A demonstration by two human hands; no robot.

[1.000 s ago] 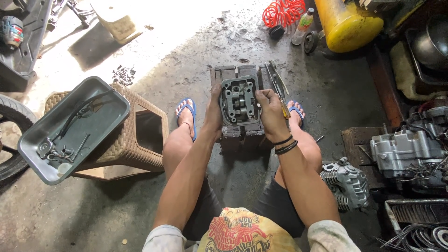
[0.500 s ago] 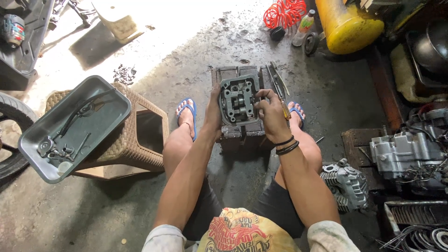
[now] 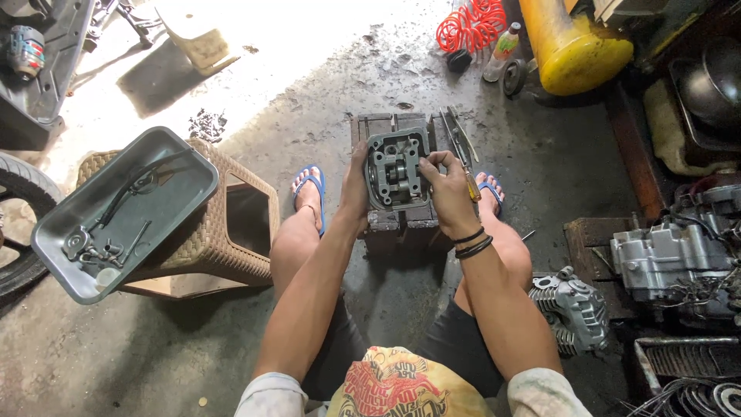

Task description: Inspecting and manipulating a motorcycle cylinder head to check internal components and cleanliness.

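Here I am, seated low with the engine head [image 3: 397, 170] dead centre between my feet, resting on a wooden block [image 3: 394, 220] on the concrete floor [image 3: 324, 100]. My left hand [image 3: 355, 189] is wrapped around the engine head's edge at 9 o'clock, grip closed on it, thumb side against the casting. My right hand [image 3: 448, 193] is at 3 o'clock of the part, grip closed on a screwdriver [image 3: 469, 184] whose yellow handle pokes out beside my knuckles, while the fingertips [image 3: 427, 162] press onto the open face of the engine head; the tip of the tool is hidden, so I cannot tell where it sits. Black bands [image 3: 471, 241] ring my right wrist. Blue sandals [image 3: 311, 188] on both feet flank the block. Just beside the part at 2 o'clock lie a couple of long metal tools [image 3: 457, 135]. Out at 9 o'clock a grey tray [image 3: 116, 208] with small parts sits tilted on a wicker stool [image 3: 224, 239]. At 4 o'clock a finned cylinder [image 3: 571, 309] lies on the floor, and further at 3 o'clock an engine case [image 3: 671, 262]. Up at 1 o'clock, a yellow tank [image 3: 571, 46] and a red coiled hose [image 3: 471, 23].
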